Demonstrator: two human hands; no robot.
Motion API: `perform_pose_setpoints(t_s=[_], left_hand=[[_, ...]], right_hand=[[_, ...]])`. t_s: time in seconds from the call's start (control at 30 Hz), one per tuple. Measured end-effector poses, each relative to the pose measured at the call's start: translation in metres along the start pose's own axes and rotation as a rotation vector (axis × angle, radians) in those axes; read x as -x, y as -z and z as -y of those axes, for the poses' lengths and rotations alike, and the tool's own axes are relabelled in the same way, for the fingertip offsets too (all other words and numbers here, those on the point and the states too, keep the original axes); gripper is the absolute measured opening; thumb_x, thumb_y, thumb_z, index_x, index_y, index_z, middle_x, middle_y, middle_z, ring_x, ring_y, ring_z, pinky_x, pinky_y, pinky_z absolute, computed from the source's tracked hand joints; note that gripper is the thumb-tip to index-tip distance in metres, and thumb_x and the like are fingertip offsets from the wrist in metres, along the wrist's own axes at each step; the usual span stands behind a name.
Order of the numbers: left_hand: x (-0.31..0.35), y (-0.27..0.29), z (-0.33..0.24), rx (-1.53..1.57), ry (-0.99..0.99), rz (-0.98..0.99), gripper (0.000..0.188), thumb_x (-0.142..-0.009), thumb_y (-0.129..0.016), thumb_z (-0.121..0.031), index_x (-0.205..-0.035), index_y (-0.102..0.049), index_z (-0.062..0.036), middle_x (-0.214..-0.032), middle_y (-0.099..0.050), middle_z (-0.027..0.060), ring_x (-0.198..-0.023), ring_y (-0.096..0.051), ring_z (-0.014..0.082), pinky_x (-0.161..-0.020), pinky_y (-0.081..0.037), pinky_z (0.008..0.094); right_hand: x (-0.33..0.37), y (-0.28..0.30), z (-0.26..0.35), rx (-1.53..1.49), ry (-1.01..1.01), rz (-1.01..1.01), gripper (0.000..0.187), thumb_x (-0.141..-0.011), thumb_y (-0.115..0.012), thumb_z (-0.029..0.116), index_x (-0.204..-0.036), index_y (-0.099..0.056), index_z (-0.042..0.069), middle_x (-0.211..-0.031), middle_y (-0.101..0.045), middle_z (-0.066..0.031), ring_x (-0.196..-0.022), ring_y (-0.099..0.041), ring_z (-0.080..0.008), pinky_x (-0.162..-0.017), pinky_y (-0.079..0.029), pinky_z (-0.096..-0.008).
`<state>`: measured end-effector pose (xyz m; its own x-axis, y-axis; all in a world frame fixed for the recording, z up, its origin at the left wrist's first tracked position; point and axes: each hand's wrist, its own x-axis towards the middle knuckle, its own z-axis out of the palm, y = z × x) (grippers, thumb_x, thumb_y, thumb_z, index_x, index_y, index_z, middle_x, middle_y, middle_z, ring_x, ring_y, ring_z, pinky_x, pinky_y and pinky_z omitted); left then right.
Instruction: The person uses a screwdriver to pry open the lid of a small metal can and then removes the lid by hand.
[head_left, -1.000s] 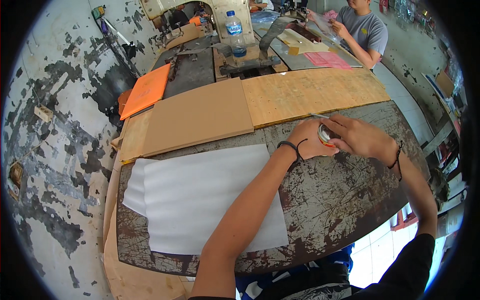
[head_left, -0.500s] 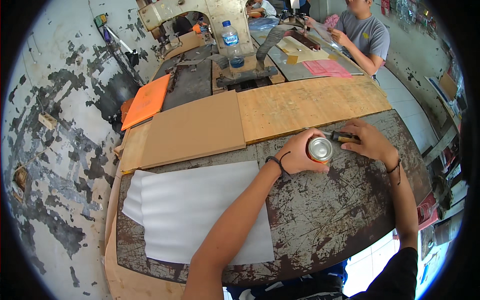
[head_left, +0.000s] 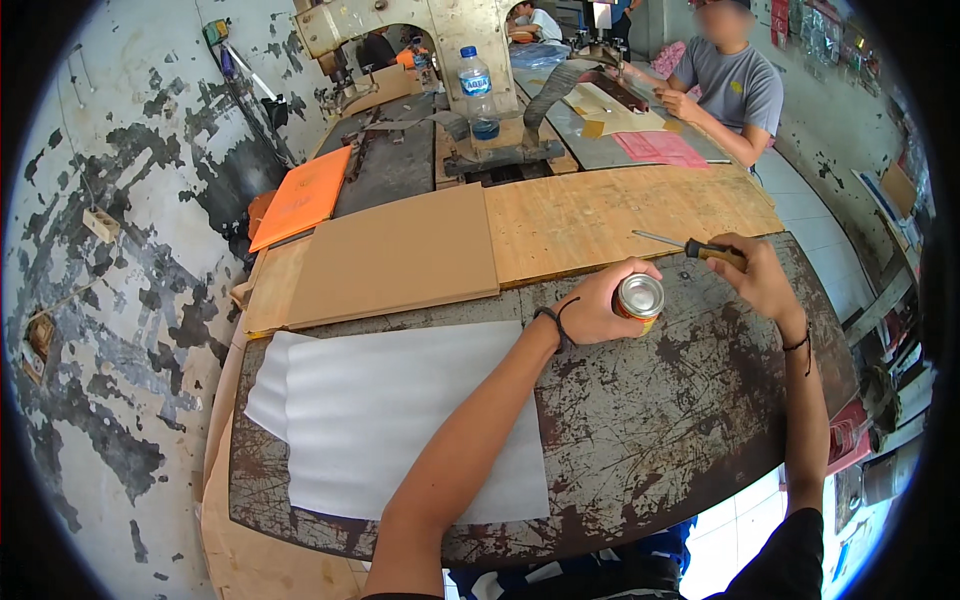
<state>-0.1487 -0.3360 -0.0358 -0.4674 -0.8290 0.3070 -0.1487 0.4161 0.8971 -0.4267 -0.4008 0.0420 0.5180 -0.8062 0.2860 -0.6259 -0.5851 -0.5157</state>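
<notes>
My left hand (head_left: 597,304) is wrapped around a small metal can (head_left: 640,297) with a shiny round lid, standing upright over the worn table. In my right hand (head_left: 760,278) is a screwdriver (head_left: 716,253) with a black and amber handle. Its thin metal shaft points left, above the far side of the can and apart from it. Left of the can, a white foam sheet (head_left: 400,420) lies on the table, partly under my left forearm.
Beyond the scratched dark table (head_left: 660,430) are a brown cardboard sheet (head_left: 400,255) and a plywood board (head_left: 620,215). Farther back stand a sewing machine (head_left: 400,22) and a plastic water bottle (head_left: 478,95). An orange folder (head_left: 302,198) lies left. A person in grey (head_left: 735,85) works at back right.
My right hand has lifted the screwdriver off the table area, up and to the right, away from the can. My left hand keeps the can in nearly the same place.
</notes>
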Motion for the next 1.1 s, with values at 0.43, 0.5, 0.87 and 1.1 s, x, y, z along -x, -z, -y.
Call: perform_pose_setpoints(t_s=[0.43,0.5,0.87,1.1], left_hand=[[-0.013,-0.025,-0.038,-0.846,-0.269,-0.317,0.02,-0.09,-0.066,-0.018,-0.085,-0.056,-0.0016,-0.084,-0.055,0.011,-0.082,-0.058,0.0303,-0.073,-0.051,0.0408],[-0.013,-0.026,-0.04,-0.852,-0.211,-0.291,0.018,-0.088,-0.066,-0.016,-0.083,-0.056,-0.0015,-0.082,-0.055,0.011,-0.08,-0.058,0.0309,-0.073,-0.051,0.0415],[-0.014,-0.034,-0.051,-0.989,-0.202,-0.27,0.019,-0.084,-0.063,-0.014,-0.074,-0.054,-0.0007,-0.072,-0.054,0.0128,-0.073,-0.054,0.0312,-0.07,-0.048,0.0427],[-0.013,-0.034,-0.046,-0.905,-0.186,-0.281,0.02,-0.085,-0.062,-0.015,-0.074,-0.054,-0.0005,-0.073,-0.055,0.0141,-0.072,-0.055,0.0323,-0.07,-0.049,0.0432]], right_hand=[[0.001,0.0,-0.013,-0.052,0.086,-0.139,0.031,-0.086,-0.079,0.015,-0.107,-0.07,-0.006,-0.091,-0.073,-0.0169,-0.078,-0.069,-0.0203,-0.074,-0.054,-0.0334],[0.001,0.001,-0.017,-0.05,0.108,-0.146,0.031,-0.085,-0.079,0.016,-0.106,-0.07,-0.006,-0.092,-0.074,-0.0177,-0.078,-0.07,-0.0215,-0.074,-0.055,-0.034],[0.002,0.0,-0.016,-0.051,0.142,-0.145,0.032,-0.083,-0.08,0.016,-0.105,-0.071,-0.006,-0.092,-0.074,-0.0191,-0.079,-0.071,-0.0263,-0.075,-0.056,-0.0353],[0.001,-0.008,-0.017,-0.053,0.157,-0.133,0.033,-0.083,-0.08,0.016,-0.106,-0.071,-0.006,-0.095,-0.074,-0.0193,-0.079,-0.072,-0.0263,-0.075,-0.056,-0.0354]])
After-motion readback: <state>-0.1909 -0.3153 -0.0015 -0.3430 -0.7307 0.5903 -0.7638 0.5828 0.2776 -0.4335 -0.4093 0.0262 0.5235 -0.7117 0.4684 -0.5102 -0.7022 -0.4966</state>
